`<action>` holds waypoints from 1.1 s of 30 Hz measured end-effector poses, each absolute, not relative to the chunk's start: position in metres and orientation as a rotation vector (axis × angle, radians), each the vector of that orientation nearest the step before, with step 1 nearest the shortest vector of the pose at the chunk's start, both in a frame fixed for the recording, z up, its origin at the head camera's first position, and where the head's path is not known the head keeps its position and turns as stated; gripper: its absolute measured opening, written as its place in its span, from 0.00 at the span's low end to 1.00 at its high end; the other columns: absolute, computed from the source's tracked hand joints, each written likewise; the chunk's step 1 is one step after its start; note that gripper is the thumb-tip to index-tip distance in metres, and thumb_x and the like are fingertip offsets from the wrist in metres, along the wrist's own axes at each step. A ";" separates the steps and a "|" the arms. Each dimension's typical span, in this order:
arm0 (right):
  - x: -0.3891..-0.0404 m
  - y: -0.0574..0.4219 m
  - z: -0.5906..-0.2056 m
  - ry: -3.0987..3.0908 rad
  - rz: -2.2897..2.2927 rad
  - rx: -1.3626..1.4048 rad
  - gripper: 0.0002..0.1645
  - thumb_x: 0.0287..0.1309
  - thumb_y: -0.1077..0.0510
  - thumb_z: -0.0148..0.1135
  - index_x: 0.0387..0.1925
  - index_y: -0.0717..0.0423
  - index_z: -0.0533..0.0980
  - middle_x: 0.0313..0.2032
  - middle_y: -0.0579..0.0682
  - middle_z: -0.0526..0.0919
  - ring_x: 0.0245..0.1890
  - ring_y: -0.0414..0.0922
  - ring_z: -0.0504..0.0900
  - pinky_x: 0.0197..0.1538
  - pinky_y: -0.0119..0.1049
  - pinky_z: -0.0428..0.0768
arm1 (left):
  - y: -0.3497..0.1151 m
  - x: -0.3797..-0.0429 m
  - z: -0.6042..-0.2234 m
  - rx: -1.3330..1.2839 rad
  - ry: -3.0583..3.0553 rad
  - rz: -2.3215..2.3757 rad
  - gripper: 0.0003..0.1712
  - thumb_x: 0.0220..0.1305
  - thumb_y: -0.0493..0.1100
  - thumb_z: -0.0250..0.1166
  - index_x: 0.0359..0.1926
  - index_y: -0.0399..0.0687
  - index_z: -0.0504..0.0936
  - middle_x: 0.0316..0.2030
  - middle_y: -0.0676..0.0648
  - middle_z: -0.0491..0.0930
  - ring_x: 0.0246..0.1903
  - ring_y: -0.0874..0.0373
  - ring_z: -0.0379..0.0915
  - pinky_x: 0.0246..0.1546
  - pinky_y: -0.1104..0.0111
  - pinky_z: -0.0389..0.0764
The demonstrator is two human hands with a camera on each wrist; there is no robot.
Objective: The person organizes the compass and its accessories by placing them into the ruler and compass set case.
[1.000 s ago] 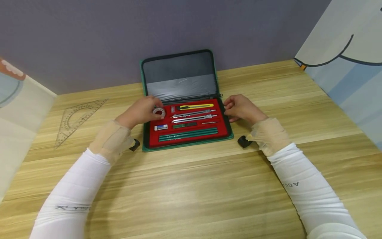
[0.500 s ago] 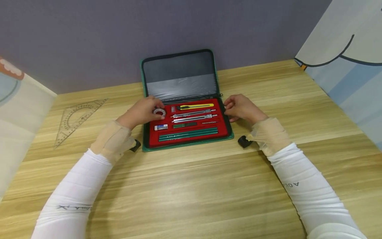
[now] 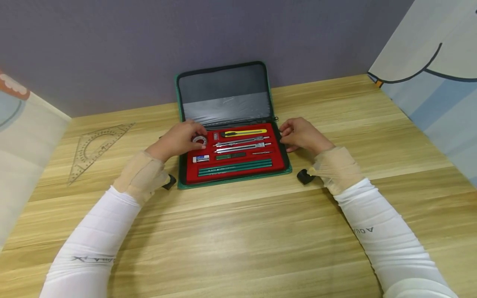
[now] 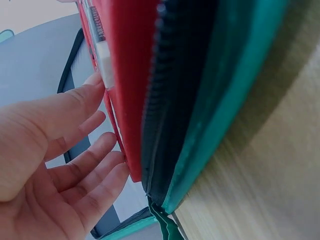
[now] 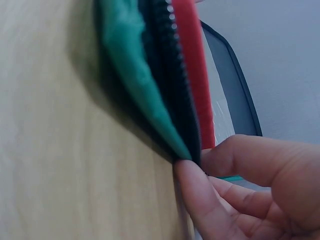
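In the head view a green zip case (image 3: 287, 162) lies unfolded, its red tray (image 3: 191, 174) facing up. My left hand (image 3: 174, 140) has thumb and fingers around a small whitish ring, seemingly a tape roll (image 3: 205, 140), in the tray's upper left; the fingers hide part of it. In the left wrist view its fingers (image 4: 102, 172) reach the red tray's edge. My right hand (image 3: 304, 134) pinches the case's right edge; thumb and forefinger meet at the rim in the right wrist view. The tray also bears a yellow cutter (image 3: 249, 133), silver compasses (image 3: 242, 148), an eraser (image 3: 201, 158) and green pencils (image 3: 234, 167).
A clear set square with a protractor scale (image 3: 80, 167) lies on the wooden table (image 3: 238, 244), left of the case. The case's lid (image 3: 227, 89) leans back towards a grey-purple wall (image 3: 316, 37). Black wrist mounts (image 3: 305, 176) hang under both wrists.
My left hand and the ring in its fingers have shifted very slightly right. The right hand and the case stay where they were.
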State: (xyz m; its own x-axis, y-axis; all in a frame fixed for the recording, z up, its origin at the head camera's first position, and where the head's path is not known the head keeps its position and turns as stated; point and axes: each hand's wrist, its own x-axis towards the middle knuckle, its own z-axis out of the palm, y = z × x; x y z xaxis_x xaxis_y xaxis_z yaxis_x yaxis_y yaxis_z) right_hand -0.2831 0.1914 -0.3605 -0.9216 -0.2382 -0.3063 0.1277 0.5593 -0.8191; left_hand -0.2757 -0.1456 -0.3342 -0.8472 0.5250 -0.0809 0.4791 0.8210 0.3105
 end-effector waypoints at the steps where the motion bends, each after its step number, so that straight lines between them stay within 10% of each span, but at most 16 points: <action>1: -0.283 0.191 -0.360 2.412 -1.312 -0.092 0.22 0.56 0.71 0.56 0.53 0.73 0.65 0.40 0.60 0.69 0.27 0.42 0.76 0.29 0.35 0.82 | -0.146 -0.276 -0.334 0.787 2.839 0.421 0.21 0.56 0.40 0.69 0.48 0.33 0.78 0.44 0.37 0.77 0.45 0.45 0.73 0.48 0.54 0.73; 33: -0.283 0.195 -0.360 2.412 -1.313 -0.091 0.22 0.57 0.71 0.56 0.53 0.73 0.64 0.40 0.60 0.69 0.27 0.42 0.76 0.29 0.35 0.82 | -0.275 -0.242 -0.334 0.454 2.967 0.413 0.18 0.63 0.39 0.61 0.50 0.32 0.75 0.48 0.30 0.75 0.44 0.36 0.72 0.43 0.47 0.72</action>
State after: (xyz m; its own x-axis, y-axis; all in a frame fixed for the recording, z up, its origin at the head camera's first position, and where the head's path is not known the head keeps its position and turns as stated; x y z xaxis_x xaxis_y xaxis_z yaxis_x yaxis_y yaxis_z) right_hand -0.2832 0.1948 -0.3605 -0.9214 -0.2394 -0.3062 0.1274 0.5584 -0.8197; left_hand -0.2424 -0.2752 -0.3338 -0.9490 0.3076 -0.0687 0.2772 0.9183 0.2826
